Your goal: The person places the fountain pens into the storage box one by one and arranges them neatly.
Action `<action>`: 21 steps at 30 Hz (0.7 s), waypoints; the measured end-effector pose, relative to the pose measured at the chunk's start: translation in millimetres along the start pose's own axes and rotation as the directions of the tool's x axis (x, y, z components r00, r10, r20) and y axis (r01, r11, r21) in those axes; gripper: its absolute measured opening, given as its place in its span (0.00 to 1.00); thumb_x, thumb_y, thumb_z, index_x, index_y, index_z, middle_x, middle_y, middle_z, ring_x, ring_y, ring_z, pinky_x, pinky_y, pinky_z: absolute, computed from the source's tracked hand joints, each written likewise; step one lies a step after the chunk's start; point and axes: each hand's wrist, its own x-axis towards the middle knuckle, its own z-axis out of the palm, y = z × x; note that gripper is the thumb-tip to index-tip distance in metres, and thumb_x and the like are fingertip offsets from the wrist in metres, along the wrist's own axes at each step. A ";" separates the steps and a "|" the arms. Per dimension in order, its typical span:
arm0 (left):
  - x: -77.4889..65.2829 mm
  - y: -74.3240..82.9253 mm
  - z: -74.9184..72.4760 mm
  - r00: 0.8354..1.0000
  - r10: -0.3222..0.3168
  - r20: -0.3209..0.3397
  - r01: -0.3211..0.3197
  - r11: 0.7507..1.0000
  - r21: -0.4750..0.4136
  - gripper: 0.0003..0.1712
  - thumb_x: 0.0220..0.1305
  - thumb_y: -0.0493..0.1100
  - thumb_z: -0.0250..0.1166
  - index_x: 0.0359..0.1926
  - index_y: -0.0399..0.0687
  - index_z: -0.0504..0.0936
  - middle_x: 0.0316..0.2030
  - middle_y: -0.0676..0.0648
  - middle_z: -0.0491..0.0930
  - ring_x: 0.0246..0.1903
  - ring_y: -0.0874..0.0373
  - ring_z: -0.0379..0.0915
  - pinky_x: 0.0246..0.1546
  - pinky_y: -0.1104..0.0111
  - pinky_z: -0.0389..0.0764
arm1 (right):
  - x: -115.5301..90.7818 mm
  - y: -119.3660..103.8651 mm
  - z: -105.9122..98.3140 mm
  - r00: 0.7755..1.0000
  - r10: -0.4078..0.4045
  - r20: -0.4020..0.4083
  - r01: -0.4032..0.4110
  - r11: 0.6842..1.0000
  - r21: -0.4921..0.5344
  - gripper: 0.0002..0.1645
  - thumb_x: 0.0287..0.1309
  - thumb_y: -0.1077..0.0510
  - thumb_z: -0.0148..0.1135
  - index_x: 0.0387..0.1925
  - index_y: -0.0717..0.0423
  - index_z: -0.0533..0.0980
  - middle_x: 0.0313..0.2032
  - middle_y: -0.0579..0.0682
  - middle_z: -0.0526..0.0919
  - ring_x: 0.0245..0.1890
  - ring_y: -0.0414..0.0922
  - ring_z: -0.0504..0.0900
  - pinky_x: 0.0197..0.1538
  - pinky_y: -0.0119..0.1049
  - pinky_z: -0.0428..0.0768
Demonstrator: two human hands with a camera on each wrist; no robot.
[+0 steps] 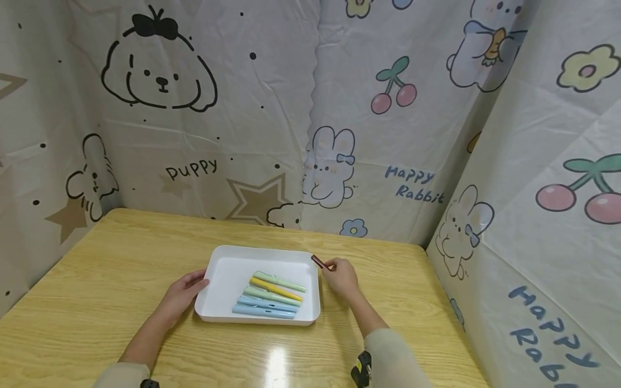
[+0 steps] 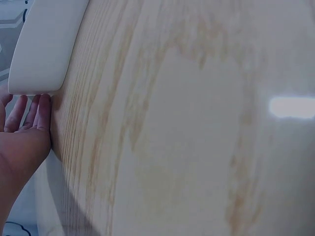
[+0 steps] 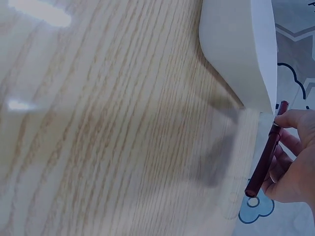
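A white tray (image 1: 223, 269) lies on the wooden table with several pens in it: two light green pens (image 1: 280, 281), a yellow pen (image 1: 276, 289) and two light blue pens (image 1: 264, 311), all side by side. At the tray's left edge my left hand (image 1: 183, 293) touches the rim, its fingers against the side wall in the left wrist view. Just beyond the right rim, my right hand (image 1: 342, 277) pinches a dark red pen (image 3: 266, 157) between thumb and fingers. That pen is tilted and held above the table, its far end near the tray's upper right corner.
The wooden table (image 1: 121, 258) extends on both sides of the tray and in front of it. A printed cloth (image 1: 271, 108) with cartoon animals hangs behind the table and along its sides. Light glares off the table's front part.
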 end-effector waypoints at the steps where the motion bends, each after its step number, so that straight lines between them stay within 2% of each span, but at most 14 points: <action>1: -0.2 0.4 0.1 1.000 0.000 0.001 0.000 1.000 -0.001 0.34 0.71 0.51 0.50 0.69 0.36 0.55 0.67 0.33 0.58 0.66 0.42 0.55 0.66 0.55 0.64 | 0.0 -1.0 0.3 1.000 -0.006 0.002 0.006 1.000 -0.008 0.13 0.54 0.57 0.61 0.39 0.60 0.81 0.29 0.51 0.76 0.26 0.42 0.69 0.26 0.30 0.66; 11: -0.6 0.4 -0.4 1.000 0.003 0.008 -0.003 1.000 0.004 0.35 0.71 0.51 0.50 0.69 0.35 0.54 0.67 0.32 0.59 0.66 0.43 0.56 0.65 0.58 0.66 | 2.1 -6.6 -0.2 0.997 -0.068 0.034 0.069 0.997 -0.025 0.12 0.54 0.57 0.63 0.39 0.59 0.82 0.25 0.49 0.75 0.25 0.41 0.69 0.26 0.29 0.66; 16: 0.1 -0.6 -1.1 1.000 0.003 0.008 -0.003 1.000 0.004 0.34 0.71 0.51 0.50 0.69 0.36 0.55 0.67 0.33 0.59 0.66 0.43 0.56 0.64 0.58 0.67 | 2.8 -9.5 -0.8 0.996 -0.078 0.054 0.079 0.997 -0.015 0.12 0.54 0.58 0.62 0.39 0.59 0.82 0.24 0.48 0.74 0.23 0.41 0.68 0.24 0.29 0.65; 21: 0.8 -0.9 -0.9 1.000 -0.002 0.003 0.002 1.000 -0.002 0.34 0.71 0.51 0.50 0.69 0.36 0.55 0.67 0.33 0.59 0.66 0.43 0.56 0.65 0.58 0.66 | 2.9 -13.6 -2.4 0.993 -0.082 0.085 0.083 0.996 -0.011 0.12 0.56 0.58 0.61 0.41 0.59 0.81 0.26 0.50 0.75 0.24 0.42 0.69 0.25 0.29 0.66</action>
